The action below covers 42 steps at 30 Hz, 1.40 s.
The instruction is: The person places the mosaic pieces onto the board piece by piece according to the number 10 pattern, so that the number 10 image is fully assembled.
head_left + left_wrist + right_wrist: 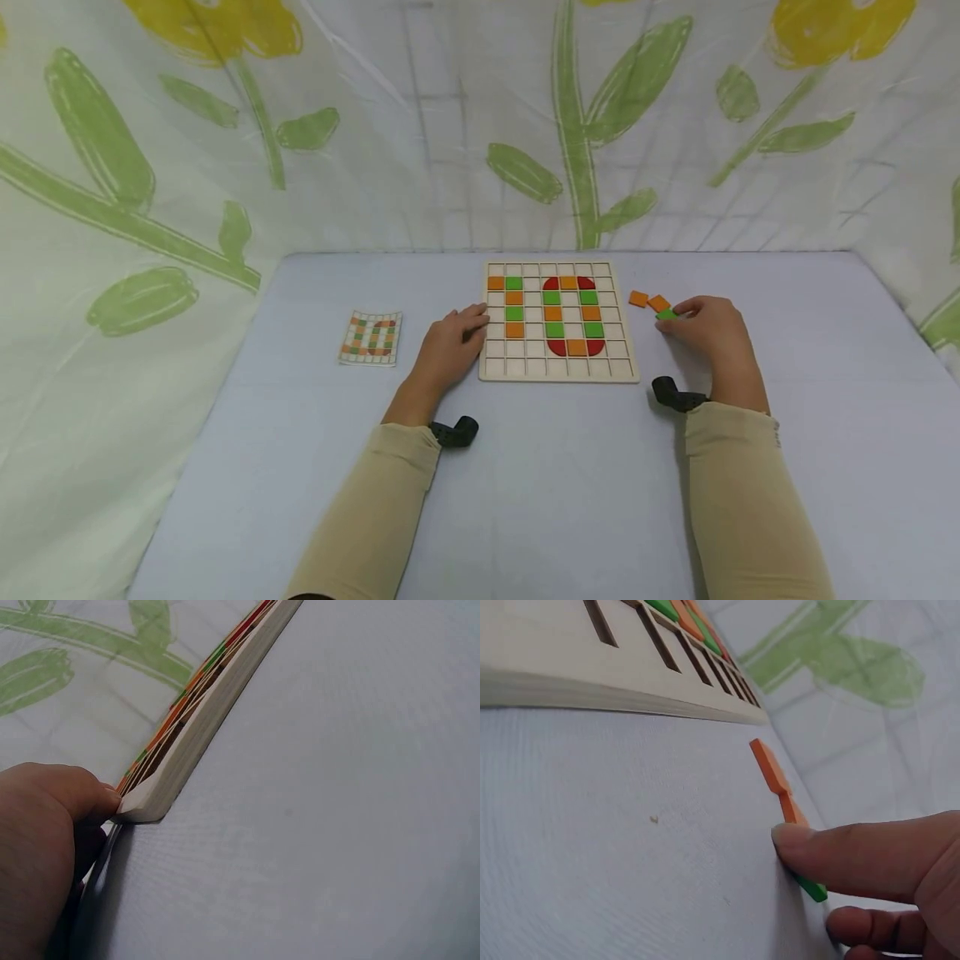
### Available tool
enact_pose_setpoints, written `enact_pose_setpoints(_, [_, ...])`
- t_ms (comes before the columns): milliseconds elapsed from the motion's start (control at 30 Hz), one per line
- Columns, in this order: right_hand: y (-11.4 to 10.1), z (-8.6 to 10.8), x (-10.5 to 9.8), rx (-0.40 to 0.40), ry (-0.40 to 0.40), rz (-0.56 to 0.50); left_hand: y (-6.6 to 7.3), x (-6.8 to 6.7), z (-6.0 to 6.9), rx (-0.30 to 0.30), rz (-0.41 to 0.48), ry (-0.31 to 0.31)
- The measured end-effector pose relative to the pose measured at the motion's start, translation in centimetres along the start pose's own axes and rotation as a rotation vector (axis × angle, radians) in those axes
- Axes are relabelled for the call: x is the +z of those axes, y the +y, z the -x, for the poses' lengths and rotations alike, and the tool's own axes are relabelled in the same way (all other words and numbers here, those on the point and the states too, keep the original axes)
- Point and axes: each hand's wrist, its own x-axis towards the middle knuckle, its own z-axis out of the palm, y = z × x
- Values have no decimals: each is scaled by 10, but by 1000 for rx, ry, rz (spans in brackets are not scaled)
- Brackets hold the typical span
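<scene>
A pale wooden grid board (532, 367) lies flat on the table, with orange, green and red tiles set in it in the shape of a 1 and a 0. Against its left edge rests my left hand (447, 348), the fingers fairly straight; the thumb touches the board's edge in the left wrist view. Right of the board, my right hand (712, 333) pinches a green square tile (811, 887) between thumb and fingers, low at the tabletop. Just beyond lie two loose orange tiles, one orange tile (638, 298) nearer the board and another orange tile (657, 302) beside the green one.
To the left of my left hand lies a small pattern card (371, 339) printed with a coloured grid. The white table (555, 483) ends at the back against a hanging curtain (420, 167) with painted flowers. Each wrist wears a small black camera.
</scene>
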Motion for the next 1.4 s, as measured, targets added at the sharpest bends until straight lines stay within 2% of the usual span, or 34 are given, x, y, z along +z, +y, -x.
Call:
enact_pose_setpoints(200, [-3,-1,-2,-8,-14,-15,-1,-2,-1,3,-2,4])
enact_pose_setpoints(367, [-26,6,1,-54,-48,-17,-1,-3,0,-7,10,-10])
enact_pose_setpoints(567, [-73,24,26,-247,-80,-7,-2,-2,4,-39,8,-29])
enact_pose_setpoints(667, [-99,34,47,-348,-98,9,-2,-1,5,-42,6,-23])
enact_pose_setpoints(800, [-125,42,76,-426,-126,43,-3,-1,4,-20,10,-16])
enact_pose_setpoints(1000, [-139,46,103,-444,-158,138,-4,0,2,4,7,-16])
enact_pose_setpoints(1133, [-142,46,109,-432,-167,177,-2,0,1,19,2,-8])
enact_pose_setpoints(1400, [-146,45,113,-454,-154,185,-3,1,-2,26,-2,9])
